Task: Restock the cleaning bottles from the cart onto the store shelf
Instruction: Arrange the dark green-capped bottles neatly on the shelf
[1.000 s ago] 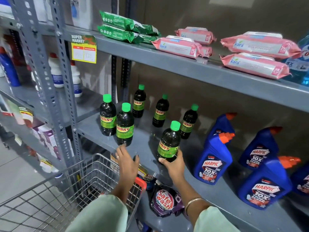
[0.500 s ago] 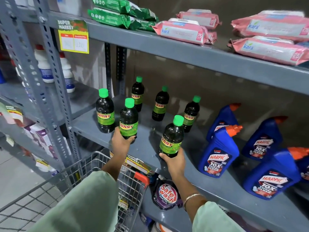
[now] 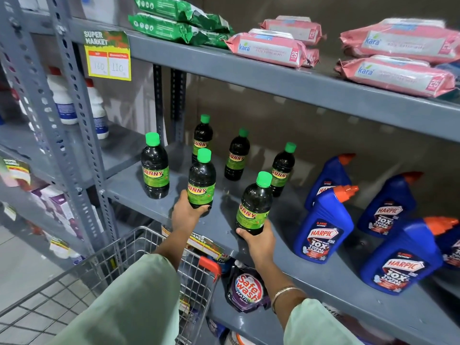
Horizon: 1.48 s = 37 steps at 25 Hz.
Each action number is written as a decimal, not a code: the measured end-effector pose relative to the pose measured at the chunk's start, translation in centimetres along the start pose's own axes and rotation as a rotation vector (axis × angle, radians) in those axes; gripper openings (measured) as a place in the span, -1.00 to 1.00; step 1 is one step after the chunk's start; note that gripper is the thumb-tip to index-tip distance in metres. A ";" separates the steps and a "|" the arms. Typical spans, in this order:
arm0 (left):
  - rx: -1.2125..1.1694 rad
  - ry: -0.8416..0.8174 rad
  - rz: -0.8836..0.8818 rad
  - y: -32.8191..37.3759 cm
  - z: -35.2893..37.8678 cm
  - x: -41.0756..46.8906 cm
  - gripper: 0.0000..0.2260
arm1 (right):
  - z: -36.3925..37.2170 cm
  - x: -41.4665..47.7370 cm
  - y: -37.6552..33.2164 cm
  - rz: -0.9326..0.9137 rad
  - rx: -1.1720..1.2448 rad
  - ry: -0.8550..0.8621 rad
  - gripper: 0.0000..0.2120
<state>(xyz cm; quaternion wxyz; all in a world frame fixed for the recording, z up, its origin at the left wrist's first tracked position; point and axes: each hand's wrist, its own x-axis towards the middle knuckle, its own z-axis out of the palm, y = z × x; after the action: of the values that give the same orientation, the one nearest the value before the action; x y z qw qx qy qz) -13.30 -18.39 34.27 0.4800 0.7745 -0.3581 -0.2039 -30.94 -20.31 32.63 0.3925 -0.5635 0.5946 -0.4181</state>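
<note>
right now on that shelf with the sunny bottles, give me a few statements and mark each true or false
1. Each hand grips a Sunny bottle: left hand on one, right hand on another. True.
2. The Sunny caps are orange. False: they are green.
3. The Harpic bottles stand right of the Sunny bottles. True.
4. The pink Kara packs lie on the same shelf as the Sunny bottles. False: they lie on the shelf above.

Six dark, green-capped Sunny bottles [image 3: 255,204] are standing upright on the grey shelf [image 3: 311,265]: two sitting near its front edge, four farther back.
</note>
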 end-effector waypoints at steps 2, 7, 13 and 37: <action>0.047 -0.089 0.008 0.0 0.0 0.3 -0.50 | 0.0 0.1 0.1 -0.003 0.003 -0.019 -0.44; 0.065 -0.174 0.028 0.0 0.3 0.6 -0.49 | -0.2 0.2 0.1 -0.001 0.006 -0.031 -0.46; 0.032 -0.173 0.041 -0.3 -0.8 0.9 -0.48 | -0.3 0.3 0.2 -0.002 0.000 -0.061 -0.43; -0.048 -0.146 0.088 -1.8 -0.5 1.3 -0.55 | -1.5 -0.4 0.4 -0.030 0.075 -0.115 -0.46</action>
<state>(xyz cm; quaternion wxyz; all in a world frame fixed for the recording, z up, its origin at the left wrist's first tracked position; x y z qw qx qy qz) -11.47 -18.52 32.96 0.4794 0.7293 -0.4212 -0.2470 -32.44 -19.81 32.77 0.4404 -0.5803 0.5467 -0.4128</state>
